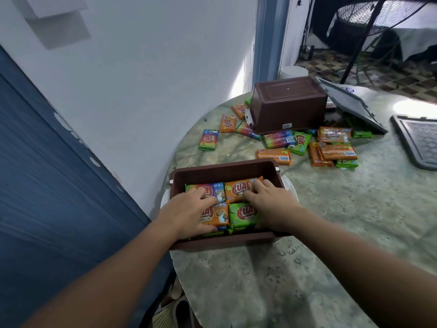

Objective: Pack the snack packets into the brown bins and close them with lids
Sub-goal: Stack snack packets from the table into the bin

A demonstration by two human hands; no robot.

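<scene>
An open brown bin of smooth plastic sits at the tabletop's left edge, near the front. Glossy foil packets lie flat in it, orange, green and rainbow-printed, side by side. Both hands are inside: the left hand lies on the near-left packets with fingers curled over them, thumb at an orange one's near edge; the right hand rests on the right packets, fingers bent onto the orange one at the back. Whether either really grips a packet, I cannot tell.

Toward the far edge a second bin stands upside down, its ribbed base up, with loose packets scattered round and partly under it. A grey lid leans tilted just right of it; another lid, with a patterned panel, lies flat at the right edge. The tabletop is round, mottled grey-green like stone.
</scene>
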